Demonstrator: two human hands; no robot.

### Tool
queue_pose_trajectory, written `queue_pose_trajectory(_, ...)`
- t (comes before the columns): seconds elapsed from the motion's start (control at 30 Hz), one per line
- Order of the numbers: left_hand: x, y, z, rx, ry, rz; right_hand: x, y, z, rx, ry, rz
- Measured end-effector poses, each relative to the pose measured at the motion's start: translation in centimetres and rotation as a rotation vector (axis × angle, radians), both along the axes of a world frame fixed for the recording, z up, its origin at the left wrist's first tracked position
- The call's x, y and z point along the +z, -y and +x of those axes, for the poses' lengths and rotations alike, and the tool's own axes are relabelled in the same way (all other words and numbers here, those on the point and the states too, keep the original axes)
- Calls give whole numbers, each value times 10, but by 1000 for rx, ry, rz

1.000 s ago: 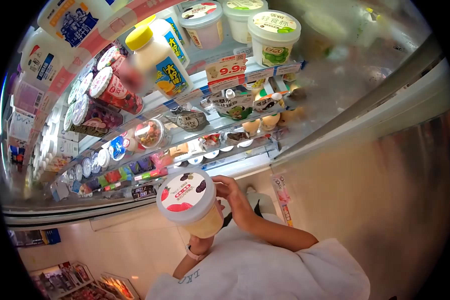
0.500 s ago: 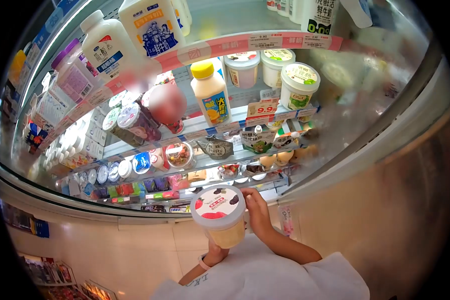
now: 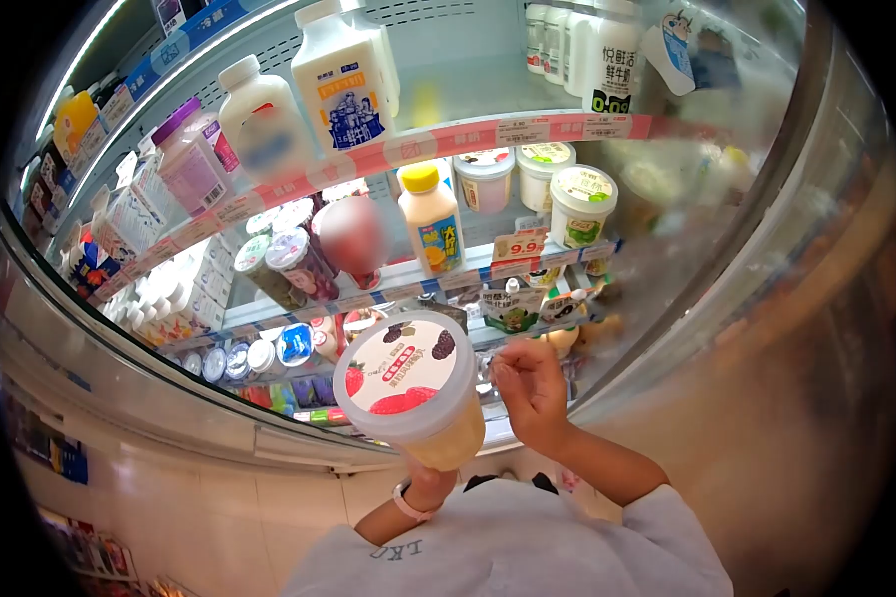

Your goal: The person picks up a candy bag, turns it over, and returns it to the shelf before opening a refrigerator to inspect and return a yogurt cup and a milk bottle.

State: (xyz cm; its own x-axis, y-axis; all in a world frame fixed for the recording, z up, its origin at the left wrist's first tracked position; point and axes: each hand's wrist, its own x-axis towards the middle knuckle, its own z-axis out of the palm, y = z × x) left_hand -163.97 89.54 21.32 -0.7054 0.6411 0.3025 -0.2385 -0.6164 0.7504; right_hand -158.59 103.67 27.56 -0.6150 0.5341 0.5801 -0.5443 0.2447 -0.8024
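Shelves, pale floor, tub in left hand

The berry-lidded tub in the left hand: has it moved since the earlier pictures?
Yes: upward in view, nearer the 9.9 price tag; the tub now partly covers the dark pouch that it sat clear below. The camera has shifted too.

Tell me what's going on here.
A person stands before stocked store shelves, holding a tub from below in the left hand. Its lid, printed with berries, is on. The right hand is raised beside the tub, fingers loosely curled, and doesn't appear to grip anything. Beyond, similar tubs and a yellow-capped bottle stand on a shelf.
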Motion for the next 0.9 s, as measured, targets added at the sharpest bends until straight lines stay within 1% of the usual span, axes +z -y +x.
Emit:
queue_pose_trajectory(0.1,5,-2,11,31,81,59,-4,1,3,76,-102,23)
queue_pose_trajectory(0.2,9,-2,26,43,79,70,-1,1,6,110,-167,3)
queue_pose_trajectory(0.23,6,0,32,42,69,73,-2,2,8,116,-190,-17)
queue_pose_trajectory(0.27,4,3,36,41,55,74,-6,4,13,110,-193,-125)
queue_pose_trajectory(0.3,3,5,38,32,38,62,-11,3,17,79,-214,-170)
queue_pose_trajectory(0.37,6,4,43,14,12,46,-27,-2,23,-13,-190,-311)
queue_pose_trajectory(0.4,7,3,45,54,205,-96,-31,-4,25,-20,-151,-361)
queue_pose_trajectory(0.47,6,-3,53,89,212,-174,-41,-3,31,-37,-47,-475)
queue_pose_trajectory(0.5,5,-5,58,106,225,-221,-40,-2,34,3,-33,-483)
queue_pose_trajectory(0.53,14,-10,61,68,231,-214,-35,-3,37,41,-16,-492)
queue_pose_trajectory(0.63,20,-18,68,-17,252,-124,-28,-5,44,87,35,-439)
queue_pose_trajectory(0.67,16,-17,72,34,278,-226,-25,-5,45,102,40,-435)
queue_pose_trajectory(0.7,13,-19,73,48,231,-254,-24,-5,46,117,43,-432)
queue_pose_trajectory(0.73,10,-20,72,60,185,-283,-26,-6,48,130,141,-409)
queue_pose_trajectory(0.77,8,-20,73,72,140,-313,-26,-6,49,168,139,-414)
queue_pose_trajectory(0.9,32,-25,76,167,74,-365,-29,-11,53,329,172,-435)
